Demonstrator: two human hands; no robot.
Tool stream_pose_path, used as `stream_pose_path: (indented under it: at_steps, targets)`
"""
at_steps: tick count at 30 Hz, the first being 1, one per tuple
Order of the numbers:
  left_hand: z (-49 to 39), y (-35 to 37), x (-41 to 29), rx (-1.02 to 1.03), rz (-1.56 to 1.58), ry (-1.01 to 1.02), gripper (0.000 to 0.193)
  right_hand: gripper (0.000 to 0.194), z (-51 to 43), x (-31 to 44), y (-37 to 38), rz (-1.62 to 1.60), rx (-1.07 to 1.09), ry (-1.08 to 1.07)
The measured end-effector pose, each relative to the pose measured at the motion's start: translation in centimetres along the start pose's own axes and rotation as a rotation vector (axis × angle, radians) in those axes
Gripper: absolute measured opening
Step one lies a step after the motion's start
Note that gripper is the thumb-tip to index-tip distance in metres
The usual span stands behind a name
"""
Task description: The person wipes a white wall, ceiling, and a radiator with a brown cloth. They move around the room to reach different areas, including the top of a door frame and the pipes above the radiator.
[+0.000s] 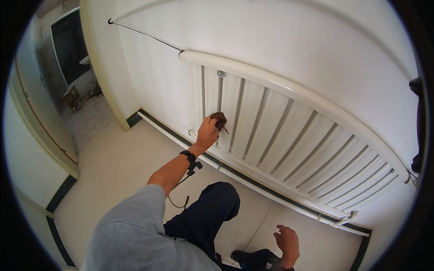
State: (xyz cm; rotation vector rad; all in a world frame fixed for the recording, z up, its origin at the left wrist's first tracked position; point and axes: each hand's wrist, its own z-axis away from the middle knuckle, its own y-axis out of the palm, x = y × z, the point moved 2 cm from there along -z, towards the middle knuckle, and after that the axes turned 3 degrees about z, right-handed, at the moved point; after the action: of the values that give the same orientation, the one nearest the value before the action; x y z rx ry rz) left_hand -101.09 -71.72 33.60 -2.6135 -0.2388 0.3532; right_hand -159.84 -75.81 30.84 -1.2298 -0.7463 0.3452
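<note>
A dark reddish-brown cloth (219,119) is gripped in my left hand (207,132), which presses it against the white radiator (276,101) on the wall. The cloth lies over the lower left part of the vertical panels, and a thin end of it dangles. Part of the cloth is hidden behind my fingers. My right hand (287,241) hovers lower right, above the floor and apart from the radiator. Its fingers are slightly curled, with nothing seen in them. On my left wrist sits a black strap (190,158) with a small device and a cable.
Below the radiator a white pipe (244,189) runs along the dark green baseboard (359,250). A thin wire (145,34) stretches from the radiator's top left to a wall hole. At left, an open door (47,98) leads to another room. My bent knee (220,200) is close below the pipe.
</note>
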Motion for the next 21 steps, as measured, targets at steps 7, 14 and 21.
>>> stream_pose_path:
  at_steps: [7,14,21]
  targets:
    - [-11.0,-4.3,-1.4,-0.436,0.064,0.014,0.040,0.038,0.5,-1.0,-0.3,-0.029,0.025,0.048]
    - [-6.1,-2.3,-1.7,-0.289,0.035,-0.076,0.044,0.039,0.4,-0.2,-0.2,-0.024,0.046,0.054]
    - [10.9,6.5,1.7,0.137,0.075,-0.449,0.028,0.039,0.1,-1.1,0.4,-0.011,0.133,0.117]
